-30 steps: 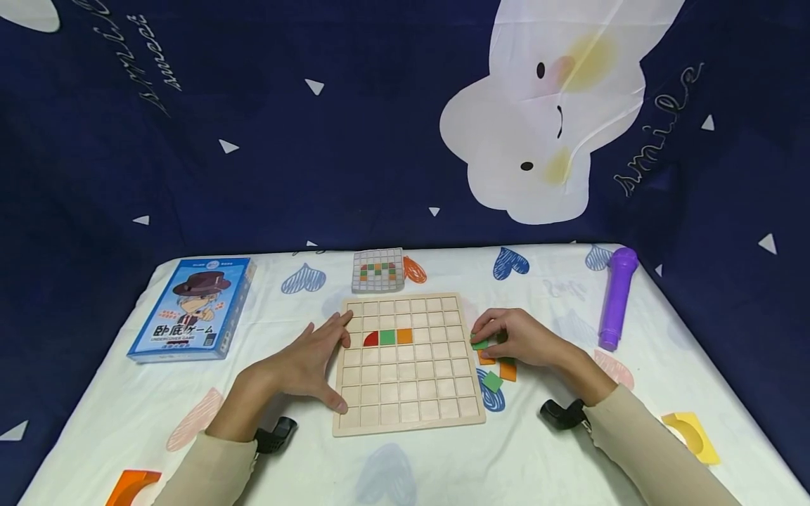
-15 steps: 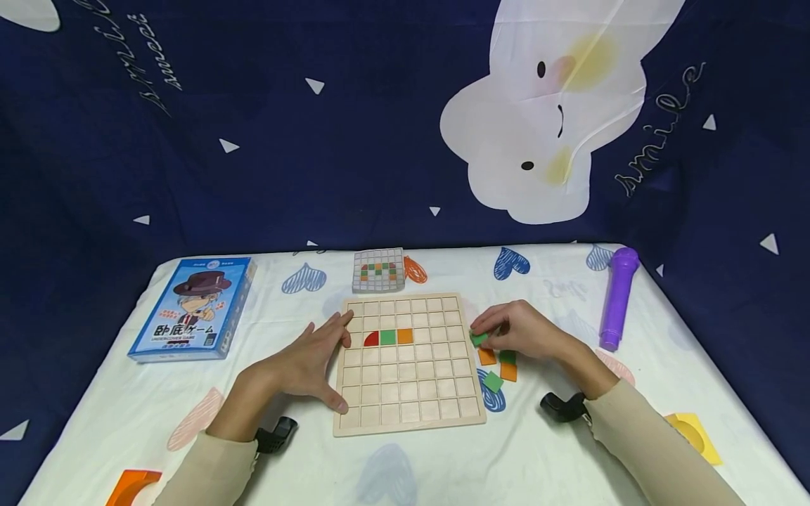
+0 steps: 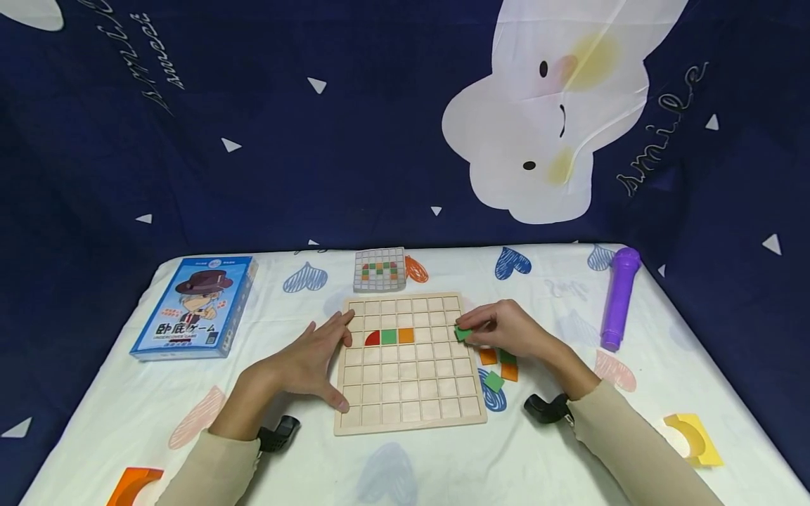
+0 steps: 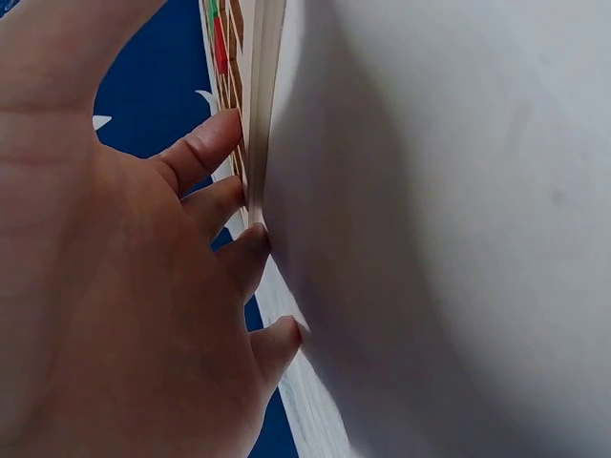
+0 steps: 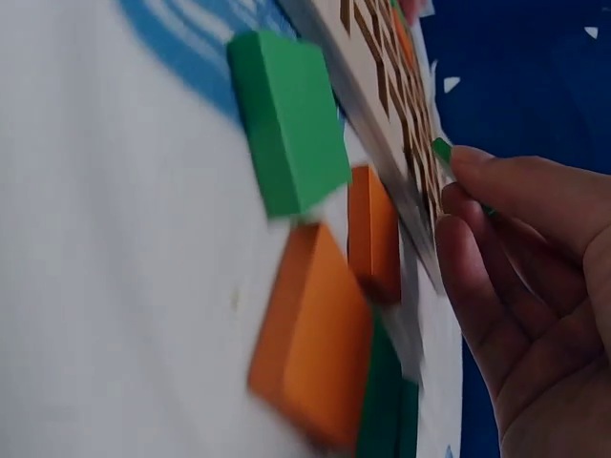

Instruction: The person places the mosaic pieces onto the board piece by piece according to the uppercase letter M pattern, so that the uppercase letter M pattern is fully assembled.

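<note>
A wooden grid board [image 3: 408,393] lies in the middle of the table, with a red quarter-round piece [image 3: 372,338], a green square [image 3: 389,336] and an orange square [image 3: 406,335] side by side in its third row. My right hand [image 3: 500,328] pinches a small green tile [image 3: 463,333] over the board's right edge. My left hand [image 3: 316,355] rests flat against the board's left edge [image 4: 260,105], fingers straight. Loose orange tiles [image 5: 320,343] and a green tile [image 5: 286,119] lie on the cloth right of the board.
A blue game box [image 3: 193,307] lies at the far left. A small pattern card [image 3: 378,269] sits behind the board. A purple cylinder [image 3: 616,295] lies at the right. An orange curved block [image 3: 129,485] and a yellow one [image 3: 694,437] sit near the front corners.
My right hand has lifted the green tile from the loose pile and carried it left, onto the board's right edge. The left hand has stayed put.
</note>
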`<move>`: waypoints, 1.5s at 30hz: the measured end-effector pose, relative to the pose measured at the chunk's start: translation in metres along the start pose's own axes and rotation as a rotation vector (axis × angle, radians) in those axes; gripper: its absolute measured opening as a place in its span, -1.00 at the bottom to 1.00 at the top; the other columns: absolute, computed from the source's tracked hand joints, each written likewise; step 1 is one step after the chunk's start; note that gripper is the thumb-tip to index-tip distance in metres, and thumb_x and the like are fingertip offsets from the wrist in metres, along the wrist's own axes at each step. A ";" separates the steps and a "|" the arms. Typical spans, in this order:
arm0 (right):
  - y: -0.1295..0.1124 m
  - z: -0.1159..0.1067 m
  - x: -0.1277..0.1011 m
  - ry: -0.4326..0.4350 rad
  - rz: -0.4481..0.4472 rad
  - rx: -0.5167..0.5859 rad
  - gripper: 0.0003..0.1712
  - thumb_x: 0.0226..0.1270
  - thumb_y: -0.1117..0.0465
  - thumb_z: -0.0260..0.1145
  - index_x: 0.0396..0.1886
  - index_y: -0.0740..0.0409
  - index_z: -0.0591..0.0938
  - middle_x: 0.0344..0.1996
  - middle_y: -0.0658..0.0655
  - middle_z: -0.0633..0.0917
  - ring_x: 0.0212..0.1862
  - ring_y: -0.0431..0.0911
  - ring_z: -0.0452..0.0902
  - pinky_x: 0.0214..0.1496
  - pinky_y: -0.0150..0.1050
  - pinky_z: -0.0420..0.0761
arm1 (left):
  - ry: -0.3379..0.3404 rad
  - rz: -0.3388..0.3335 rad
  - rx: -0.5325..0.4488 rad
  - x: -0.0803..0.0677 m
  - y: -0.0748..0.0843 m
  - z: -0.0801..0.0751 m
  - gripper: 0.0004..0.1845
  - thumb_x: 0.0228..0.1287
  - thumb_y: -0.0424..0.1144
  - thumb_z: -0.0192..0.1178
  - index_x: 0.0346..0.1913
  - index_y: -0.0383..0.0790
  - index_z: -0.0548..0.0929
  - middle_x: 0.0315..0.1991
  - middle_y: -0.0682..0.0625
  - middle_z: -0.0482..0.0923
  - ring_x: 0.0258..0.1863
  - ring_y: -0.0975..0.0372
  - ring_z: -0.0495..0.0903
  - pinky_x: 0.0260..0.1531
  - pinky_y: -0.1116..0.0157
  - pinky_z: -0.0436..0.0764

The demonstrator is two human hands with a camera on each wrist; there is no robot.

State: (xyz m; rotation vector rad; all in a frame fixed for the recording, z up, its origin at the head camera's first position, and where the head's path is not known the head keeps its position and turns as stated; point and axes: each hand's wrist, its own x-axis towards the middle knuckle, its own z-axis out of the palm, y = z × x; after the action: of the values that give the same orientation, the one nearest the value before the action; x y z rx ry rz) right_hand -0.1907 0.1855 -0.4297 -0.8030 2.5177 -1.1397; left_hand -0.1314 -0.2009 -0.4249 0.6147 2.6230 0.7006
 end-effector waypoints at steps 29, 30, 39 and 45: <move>-0.029 0.042 0.041 0.007 -0.014 -0.043 -0.80 0.20 0.22 0.54 -0.15 0.03 0.83 -0.09 0.00 0.84 0.05 -0.13 0.73 0.07 -0.32 0.73 | -0.008 0.006 -0.027 -0.001 0.001 -0.001 -0.02 -0.51 0.28 0.68 0.00 -0.09 0.40 0.68 -0.21 -0.07 0.68 -0.18 -0.15 0.56 -0.38 -0.13; -0.030 0.043 0.042 0.007 -0.013 -0.054 -0.80 0.19 0.22 0.54 -0.16 0.03 0.83 -0.10 0.00 0.84 0.04 -0.15 0.73 0.08 -0.31 0.72 | -0.009 0.006 -0.027 -0.001 0.000 -0.001 -0.02 -0.51 0.28 0.68 -0.01 -0.09 0.40 0.68 -0.21 -0.07 0.68 -0.18 -0.15 0.56 -0.38 -0.13; -0.037 0.047 0.046 0.011 -0.018 -0.114 -0.84 0.14 0.23 0.58 -0.25 0.05 0.84 -0.24 -0.02 0.85 -0.26 -0.29 0.65 -0.15 -0.45 0.67 | -0.013 0.005 -0.011 0.000 -0.001 -0.001 -0.03 -0.49 0.29 0.68 -0.01 -0.08 0.40 0.68 -0.21 -0.07 0.68 -0.18 -0.15 0.56 -0.38 -0.12; -0.039 0.048 0.046 0.024 -0.027 -0.118 -0.85 0.12 0.27 0.58 -0.28 0.07 0.83 -0.28 0.00 0.84 -0.31 -0.29 0.62 -0.20 -0.47 0.64 | -0.017 0.004 -0.011 -0.001 0.000 -0.002 -0.04 -0.48 0.28 0.68 -0.01 -0.09 0.40 0.68 -0.22 -0.07 0.68 -0.18 -0.15 0.56 -0.39 -0.11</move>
State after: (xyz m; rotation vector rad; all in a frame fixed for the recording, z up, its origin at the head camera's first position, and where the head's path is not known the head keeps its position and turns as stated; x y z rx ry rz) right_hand -0.1918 0.1084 -0.4322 -0.8595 2.6224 -1.0222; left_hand -0.1317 -0.2016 -0.4231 0.6203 2.6010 0.7072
